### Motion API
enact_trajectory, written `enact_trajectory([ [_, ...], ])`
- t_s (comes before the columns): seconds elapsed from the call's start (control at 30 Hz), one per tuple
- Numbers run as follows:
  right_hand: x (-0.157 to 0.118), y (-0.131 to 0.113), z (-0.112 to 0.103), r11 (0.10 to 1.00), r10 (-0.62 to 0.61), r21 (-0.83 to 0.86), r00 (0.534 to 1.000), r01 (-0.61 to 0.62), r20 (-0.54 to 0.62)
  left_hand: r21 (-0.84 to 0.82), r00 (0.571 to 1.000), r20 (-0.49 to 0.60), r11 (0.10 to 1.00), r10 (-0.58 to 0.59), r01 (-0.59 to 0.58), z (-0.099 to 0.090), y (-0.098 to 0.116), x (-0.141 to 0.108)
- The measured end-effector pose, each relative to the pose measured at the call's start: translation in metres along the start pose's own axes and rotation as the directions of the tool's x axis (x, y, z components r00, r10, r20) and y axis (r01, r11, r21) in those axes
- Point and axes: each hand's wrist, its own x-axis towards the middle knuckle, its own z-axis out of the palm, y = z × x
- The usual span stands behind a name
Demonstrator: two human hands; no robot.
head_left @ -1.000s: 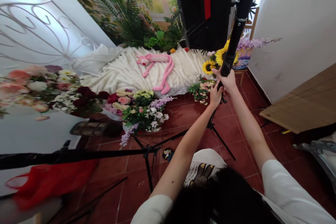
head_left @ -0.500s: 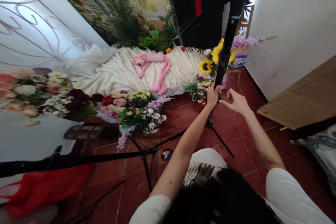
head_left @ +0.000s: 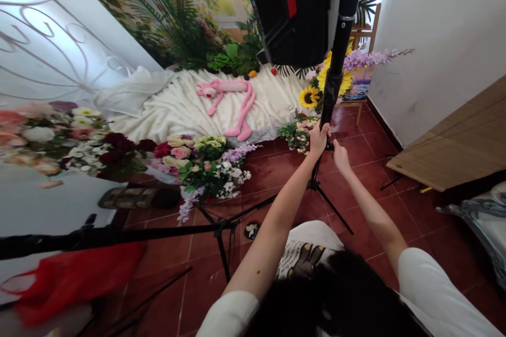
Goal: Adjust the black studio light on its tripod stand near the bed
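Note:
My left hand (head_left: 318, 138) is wrapped around the black pole of a light stand (head_left: 336, 63), just below one of its collars. Close beside it, my right hand (head_left: 340, 157) is closed, fingertips pinching a small black knob (head_left: 330, 145) on the pole's side; the fingers partly hide it. High on the pole sits a large black studio light (head_left: 294, 16) with a red stripe. Down on the red tiles the stand's legs (head_left: 334, 209) are spread.
A second black tripod (head_left: 220, 231) stands left of my arms. Artificial flowers (head_left: 205, 168) line a white fabric-covered bench (head_left: 177, 110) holding a pink plush toy (head_left: 227, 87). Sunflowers (head_left: 308, 97) are behind the pole. A wooden board (head_left: 446, 142) leans at right; a red bag (head_left: 75, 279) lies at left.
My right hand has moved in from an open, loosely curved pose to a closed pinch at the pole's knob. My left hand keeps its hold, and the pole leans slightly further left in view.

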Motion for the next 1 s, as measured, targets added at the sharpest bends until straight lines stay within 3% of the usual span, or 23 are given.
enact_trajectory([
  [0.03, -0.001, 0.0, 0.005, 0.985, 0.097, 0.141, 0.995, -0.099, 0.02, -0.002, 1.0, -0.005, 1.0, 0.004, -0.004, 0.0, -0.001, 0.0],
  [0.1, -0.005, -0.002, 0.012, 0.869, 0.234, 0.403, 0.955, -0.289, 0.18, 0.0, 1.0, -0.015, 1.0, 0.004, -0.004, 0.001, -0.002, 0.0],
  [0.2, -0.018, -0.003, 0.013, 0.606, 0.188, 0.655, 0.882, -0.451, 0.433, 0.019, 1.0, -0.014, 1.0, -0.007, 0.008, 0.001, -0.003, 0.001],
  [0.27, -0.03, -0.003, 0.011, 0.502, 0.134, 0.715, 0.86, -0.487, 0.493, 0.027, 1.0, -0.012, 1.0, -0.014, 0.014, 0.001, -0.001, 0.001],
  [0.3, -0.035, -0.003, 0.01, 0.501, 0.129, 0.71, 0.853, -0.496, 0.505, 0.026, 1.0, -0.012, 1.0, -0.014, 0.014, 0.001, -0.001, 0.001],
  [0.37, -0.044, -0.003, 0.006, 0.608, 0.164, 0.633, 0.856, -0.479, 0.49, 0.017, 1.0, -0.009, 1.0, -0.014, 0.014, 0.0, 0.001, 0.001],
  [0.43, -0.047, -0.005, 0.0, 0.816, 0.206, 0.452, 0.912, -0.36, 0.355, 0.012, 1.0, -0.005, 1.0, -0.021, 0.021, 0.0, 0.002, 0.001],
  [0.5, -0.046, -0.008, -0.009, 0.979, 0.141, 0.128, 0.978, -0.162, 0.156, 0.01, 0.999, -0.002, 0.999, -0.032, 0.032, 0.0, 0.003, 0.001],
  [0.53, -0.045, -0.01, -0.014, 0.996, 0.073, -0.048, 0.993, -0.069, 0.097, 0.005, 0.999, -0.001, 0.999, -0.034, 0.034, 0.0, 0.003, 0.0],
  [0.6, -0.038, -0.014, -0.021, 0.95, -0.05, -0.303, 0.995, 0.073, 0.083, -0.007, 0.999, 0.002, 0.999, -0.037, 0.037, 0.001, 0.004, 0.001],
  [0.7, -0.026, -0.019, -0.022, 0.911, -0.135, -0.381, 0.987, 0.157, 0.086, -0.017, 0.999, 0.002, 0.999, -0.046, 0.046, 0.001, 0.005, 0.001],
  [0.77, -0.018, -0.02, -0.017, 0.961, -0.082, -0.26, 0.995, 0.091, 0.049, -0.011, 0.999, 0.002, 0.998, -0.054, 0.054, 0.001, 0.006, 0.001],
  [0.83, -0.013, -0.023, -0.011, 0.995, 0.1, 0.009, 0.986, -0.102, 0.135, -0.004, 0.998, -0.001, 0.998, -0.057, 0.057, 0.0, 0.008, 0.001],
  [0.9, -0.011, -0.026, -0.008, 0.885, 0.225, 0.317, 0.91, -0.34, 0.349, -0.005, 0.999, -0.004, 0.999, -0.054, 0.054, 0.0, 0.01, 0.001],
  [1.0, -0.012, -0.031, -0.009, 0.627, 0.193, 0.571, 0.815, -0.53, 0.546, -0.014, 0.999, 0.0, 0.999, -0.052, 0.052, 0.0, 0.012, 0.0],
])
